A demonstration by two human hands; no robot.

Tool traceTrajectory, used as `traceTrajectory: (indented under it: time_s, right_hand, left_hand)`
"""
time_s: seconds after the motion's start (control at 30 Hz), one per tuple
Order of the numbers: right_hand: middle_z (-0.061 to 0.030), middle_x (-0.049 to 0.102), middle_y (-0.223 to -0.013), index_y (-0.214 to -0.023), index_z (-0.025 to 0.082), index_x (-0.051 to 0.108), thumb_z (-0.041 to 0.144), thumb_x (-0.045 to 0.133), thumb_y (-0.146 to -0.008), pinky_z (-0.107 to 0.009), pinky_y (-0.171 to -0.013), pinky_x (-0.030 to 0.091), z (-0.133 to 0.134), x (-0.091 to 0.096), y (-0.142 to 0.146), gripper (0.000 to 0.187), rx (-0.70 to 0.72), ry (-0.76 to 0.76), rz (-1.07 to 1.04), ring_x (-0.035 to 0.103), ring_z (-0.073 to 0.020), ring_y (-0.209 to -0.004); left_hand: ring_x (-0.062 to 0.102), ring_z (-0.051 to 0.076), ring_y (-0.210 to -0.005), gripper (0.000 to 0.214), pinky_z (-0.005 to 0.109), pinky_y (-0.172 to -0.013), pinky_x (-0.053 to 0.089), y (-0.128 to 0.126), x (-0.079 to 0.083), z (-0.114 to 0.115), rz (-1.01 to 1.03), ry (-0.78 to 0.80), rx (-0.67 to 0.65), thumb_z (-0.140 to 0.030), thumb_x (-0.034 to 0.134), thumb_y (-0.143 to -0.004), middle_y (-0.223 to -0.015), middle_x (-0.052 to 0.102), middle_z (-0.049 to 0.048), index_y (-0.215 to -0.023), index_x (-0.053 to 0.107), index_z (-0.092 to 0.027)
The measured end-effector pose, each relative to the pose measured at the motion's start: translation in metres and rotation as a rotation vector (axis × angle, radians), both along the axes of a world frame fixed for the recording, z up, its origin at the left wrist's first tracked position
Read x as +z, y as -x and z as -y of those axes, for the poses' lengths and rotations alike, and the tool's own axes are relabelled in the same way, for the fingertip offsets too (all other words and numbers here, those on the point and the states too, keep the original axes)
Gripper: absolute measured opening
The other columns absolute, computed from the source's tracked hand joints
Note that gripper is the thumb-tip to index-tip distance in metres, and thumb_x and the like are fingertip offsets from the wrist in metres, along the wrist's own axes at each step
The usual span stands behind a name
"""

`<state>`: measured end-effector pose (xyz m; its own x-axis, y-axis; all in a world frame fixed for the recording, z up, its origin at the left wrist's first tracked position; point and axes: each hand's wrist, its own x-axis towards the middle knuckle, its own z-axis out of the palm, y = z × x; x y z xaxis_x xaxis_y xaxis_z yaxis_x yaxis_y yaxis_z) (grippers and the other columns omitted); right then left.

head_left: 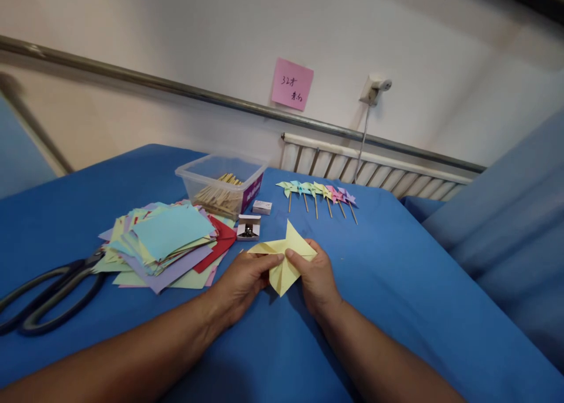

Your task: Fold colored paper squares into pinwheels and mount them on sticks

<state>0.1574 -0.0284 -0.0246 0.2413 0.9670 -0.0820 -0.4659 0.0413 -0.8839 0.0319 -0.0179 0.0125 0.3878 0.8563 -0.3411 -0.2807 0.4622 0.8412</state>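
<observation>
A pale yellow paper pinwheel (284, 276) is held between my two hands above the blue cloth, its folded points spreading out from the middle. My left hand (247, 279) grips its left side, thumb on top near the centre. On the right side my right hand (318, 274) pinches it, the thumb also close to the centre. The fingers beneath the paper are mostly hidden. Just beyond my left hand stands an open small box (249, 229) with dark little metal pieces inside. A closed small box (262, 207) lies behind it.
To the left, large scissors (57, 288) lie beside a pile of coloured paper (171, 232). A clear plastic tub (189, 182) holds many wooden sticks. Several finished pinwheels (315, 190) on sticks lie in a row at the back. A radiator (335, 162) stands against the wall.
</observation>
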Motion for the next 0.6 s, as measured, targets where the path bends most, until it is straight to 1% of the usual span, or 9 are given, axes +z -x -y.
traceTrajectory:
  time_s: [0.13,0.23,0.33,0.4,0.47,0.53,0.6]
  right_hand:
    - [0.0018,0.068,-0.068,-0.085,0.017,0.057,0.029,0.082,-0.059,-0.026,-0.056,0.049,0.000,0.001,0.000,0.038,0.025,0.005,0.015,0.060,-0.0128,-0.055]
    - [0.0001,0.069,-0.074,-0.091,0.018,0.057,0.031,0.079,-0.064,-0.027,-0.059,0.050,0.001,0.003,-0.001,0.038,0.043,-0.017,0.031,0.061,-0.0139,-0.059]
    - [-0.0019,0.069,-0.082,-0.098,0.020,0.056,0.034,0.073,-0.071,-0.028,-0.065,0.051,0.003,0.005,-0.001,0.035,0.000,-0.088,0.092,0.063,-0.0154,-0.069]
    - [-0.0012,0.067,-0.083,-0.098,0.021,0.054,0.033,0.069,-0.075,-0.028,-0.067,0.050,0.005,0.006,0.000,0.031,-0.058,-0.135,0.145,0.062,-0.0149,-0.071]
    - [-0.0003,0.064,-0.084,-0.098,0.023,0.052,0.029,0.066,-0.076,-0.028,-0.069,0.049,0.007,0.007,0.001,0.027,-0.094,-0.188,0.198,0.060,-0.0136,-0.071]
    - [-0.0005,0.062,-0.088,-0.098,0.024,0.051,0.024,0.064,-0.077,-0.028,-0.072,0.048,0.011,0.007,0.002,0.025,-0.090,-0.249,0.272,0.058,-0.0131,-0.073]
    - [-0.0015,0.061,-0.092,-0.102,0.024,0.052,0.019,0.062,-0.077,-0.029,-0.074,0.048,0.015,0.008,0.003,0.027,-0.057,-0.301,0.377,0.058,-0.0134,-0.076]
  left_hand:
    - [0.068,0.023,-0.081,0.029,0.030,-0.073,0.052,-0.001,0.003,0.002,0.001,-0.024,0.022,-0.020,0.075,-0.067,-0.088,0.075,0.0108,-0.094,0.073,-0.011]
    - [0.069,0.024,-0.078,0.025,0.031,-0.073,0.053,0.001,0.002,-0.001,-0.010,-0.014,0.046,-0.019,0.074,-0.067,-0.087,0.075,0.0114,-0.091,0.073,-0.010]
    - [0.069,0.024,-0.081,0.025,0.033,-0.077,0.053,0.006,-0.001,-0.008,0.040,-0.001,0.075,-0.021,0.073,-0.068,-0.090,0.075,0.0123,-0.091,0.072,-0.010]
    - [0.069,0.023,-0.083,0.027,0.033,-0.079,0.054,0.010,-0.002,-0.013,0.088,-0.006,0.107,-0.020,0.072,-0.069,-0.093,0.075,0.0116,-0.095,0.071,-0.011]
    - [0.069,0.021,-0.080,0.028,0.031,-0.076,0.054,0.012,-0.002,-0.018,0.109,-0.012,0.148,-0.018,0.072,-0.069,-0.092,0.074,0.0098,-0.096,0.070,-0.011]
    - [0.068,0.019,-0.076,0.026,0.028,-0.071,0.054,0.014,-0.001,-0.021,0.112,-0.011,0.185,-0.016,0.072,-0.069,-0.090,0.074,0.0080,-0.095,0.070,-0.012]
    - [0.068,0.018,-0.076,0.025,0.027,-0.068,0.054,0.014,0.001,-0.022,0.113,-0.003,0.205,-0.015,0.071,-0.069,-0.090,0.074,0.0073,-0.094,0.070,-0.012]
